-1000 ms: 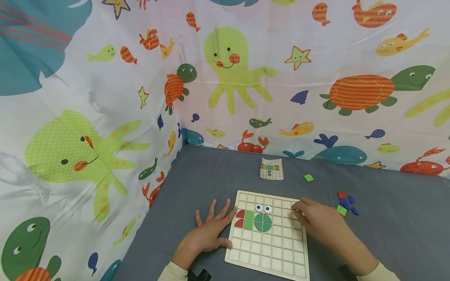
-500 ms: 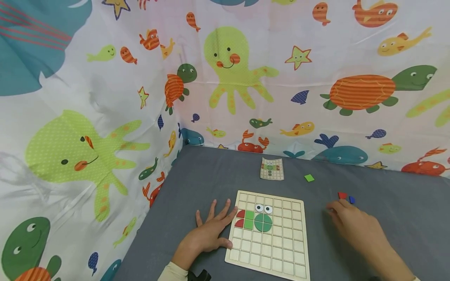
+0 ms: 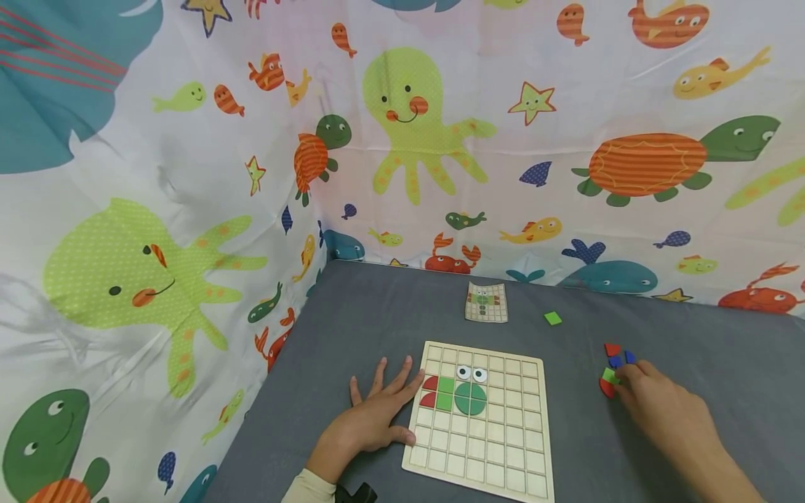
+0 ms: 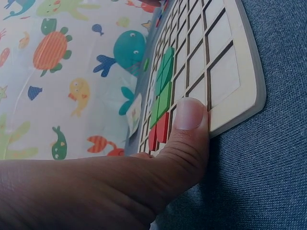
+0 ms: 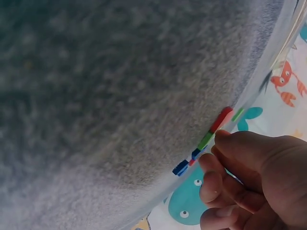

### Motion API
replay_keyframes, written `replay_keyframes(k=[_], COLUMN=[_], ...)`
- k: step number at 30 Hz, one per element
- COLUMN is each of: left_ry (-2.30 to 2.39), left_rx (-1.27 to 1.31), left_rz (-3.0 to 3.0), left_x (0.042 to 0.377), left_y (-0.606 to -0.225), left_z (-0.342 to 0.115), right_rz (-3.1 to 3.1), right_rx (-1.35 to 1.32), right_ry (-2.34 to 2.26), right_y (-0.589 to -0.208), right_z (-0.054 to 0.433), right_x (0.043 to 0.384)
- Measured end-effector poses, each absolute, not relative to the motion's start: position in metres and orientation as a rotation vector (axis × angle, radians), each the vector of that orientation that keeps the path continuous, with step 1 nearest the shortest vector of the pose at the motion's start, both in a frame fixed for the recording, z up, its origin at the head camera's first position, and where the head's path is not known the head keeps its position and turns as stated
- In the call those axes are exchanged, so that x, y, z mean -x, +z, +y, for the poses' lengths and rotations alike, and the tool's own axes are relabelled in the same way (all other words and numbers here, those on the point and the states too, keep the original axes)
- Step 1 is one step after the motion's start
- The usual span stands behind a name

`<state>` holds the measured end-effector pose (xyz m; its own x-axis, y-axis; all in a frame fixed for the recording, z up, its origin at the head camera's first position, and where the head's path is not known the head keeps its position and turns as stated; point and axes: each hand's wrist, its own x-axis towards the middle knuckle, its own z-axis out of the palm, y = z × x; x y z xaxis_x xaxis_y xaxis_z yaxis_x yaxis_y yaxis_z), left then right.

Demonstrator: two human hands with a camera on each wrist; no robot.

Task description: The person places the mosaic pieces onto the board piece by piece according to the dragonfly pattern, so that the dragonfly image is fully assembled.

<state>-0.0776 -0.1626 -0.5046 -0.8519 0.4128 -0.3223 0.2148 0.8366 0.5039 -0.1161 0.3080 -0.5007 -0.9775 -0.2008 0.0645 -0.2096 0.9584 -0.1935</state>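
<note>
A pale wooden grid board (image 3: 478, 461) lies on the grey cloth. It carries two eye tiles (image 3: 472, 373), green quarter pieces forming a circle (image 3: 470, 398), light green squares (image 3: 445, 393) and red quarter pieces (image 3: 429, 391). My left hand (image 3: 371, 416) is spread at the board's left edge; its thumb (image 4: 189, 115) rests on the rim. At the right, my right hand (image 3: 669, 412) is over a small group of pieces, loosely bent fingers beside a light green square (image 3: 610, 376). A red quarter piece (image 3: 606, 388) lies under that square. Some blue pieces are partly hidden by the hand.
A small printed pattern card (image 3: 486, 302) lies behind the board. Right of it is a single green square (image 3: 553, 318). A red piece (image 3: 613, 350) and blue pieces (image 3: 615, 362) lie beyond the right hand. A sea-animal curtain (image 3: 428, 209) borders the back and left.
My right hand has left the board's right edge and moved right to the loose pieces, then slightly farther right, uncovering the green square and red quarter piece. The left hand stays still.
</note>
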Motion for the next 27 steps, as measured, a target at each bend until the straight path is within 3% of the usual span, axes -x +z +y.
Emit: replay_keyframes(k=[27], left_ry=[0.660], left_rx=[-0.469], left_rz=[2.578], left_x=[0.078], left_y=[-0.505], left_z=[-0.165], right_rz=[-3.152], right_rx=[-0.328], right_ry=[0.293], right_y=[-0.507], right_z=[0.306], right_x=[0.147])
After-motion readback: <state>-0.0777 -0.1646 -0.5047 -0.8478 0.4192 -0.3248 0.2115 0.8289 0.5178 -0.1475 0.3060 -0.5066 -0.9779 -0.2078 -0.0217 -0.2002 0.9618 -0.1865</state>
